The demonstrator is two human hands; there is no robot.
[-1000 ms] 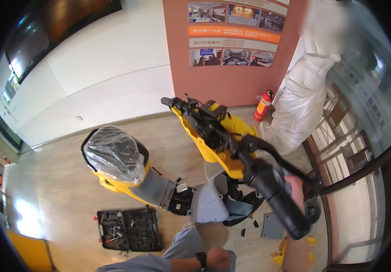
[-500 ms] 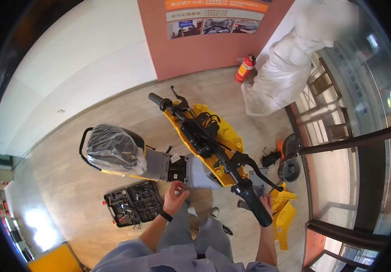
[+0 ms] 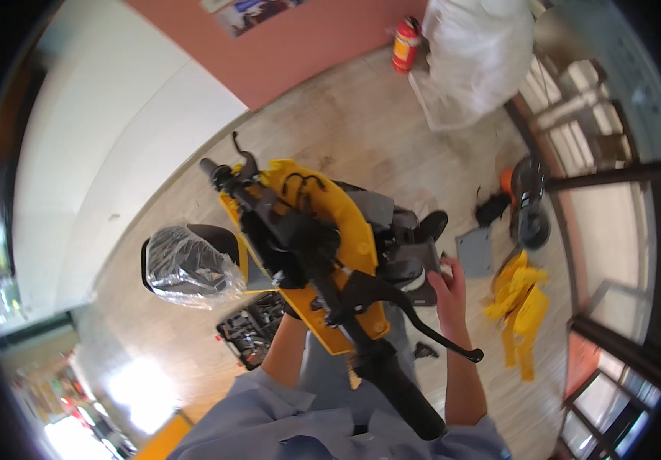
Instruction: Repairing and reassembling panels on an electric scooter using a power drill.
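A yellow scooter with its handlebar (image 3: 323, 295) bare stands before me. Behind the bar, a yellow front panel (image 3: 352, 238) covers much of the lower parts. My left forearm reaches under that panel, which hides the left hand and its fingers. Beyond the brake lever (image 3: 430, 331), my right hand (image 3: 450, 287) is by the dark front parts of the scooter (image 3: 414, 257). Its thumb and fingers are closed around something small and pale that I cannot make out. Clear plastic wraps the seat (image 3: 188, 264) on the left.
An open tool case (image 3: 250, 330) lies on the floor left of my legs. To the right are yellow panels (image 3: 526, 299), a grey plate (image 3: 474, 253) and a dark round part (image 3: 531, 222). A fire extinguisher (image 3: 405, 46) stands by the far wall, near a plastic-covered object (image 3: 476, 61).
The view has shifted, and the handlebar looms larger over the middle. My left hand, earlier seen by the scooter's floor section, is now hidden. My right hand has come out from behind the grip.
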